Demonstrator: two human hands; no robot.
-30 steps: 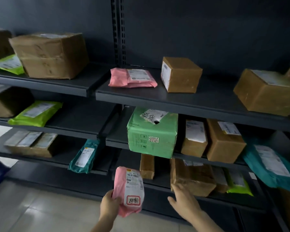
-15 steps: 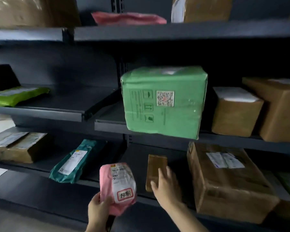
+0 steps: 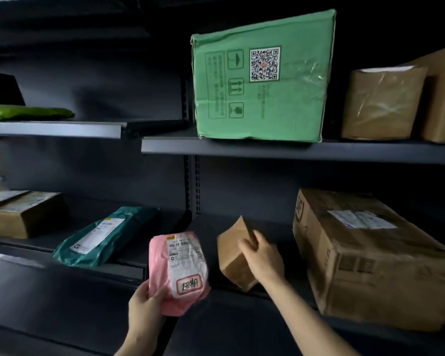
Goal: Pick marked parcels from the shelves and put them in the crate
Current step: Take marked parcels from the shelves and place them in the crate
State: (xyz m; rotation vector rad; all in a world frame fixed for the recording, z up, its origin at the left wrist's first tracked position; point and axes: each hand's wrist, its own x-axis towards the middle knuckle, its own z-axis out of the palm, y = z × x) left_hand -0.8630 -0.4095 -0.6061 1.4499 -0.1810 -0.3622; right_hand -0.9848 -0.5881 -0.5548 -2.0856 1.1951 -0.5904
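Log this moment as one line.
left hand: holds pink marked mailer | right hand: grips small brown box, tilted | crate: not in view

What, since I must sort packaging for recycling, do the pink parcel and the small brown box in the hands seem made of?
Pink parcel: probably soft plastic film, faintly glossy; it wrinkles and bends in the left hand, with a white paper-like label. Small brown box: likely cardboard, matte tan, with crisp straight edges where the right hand grips it.
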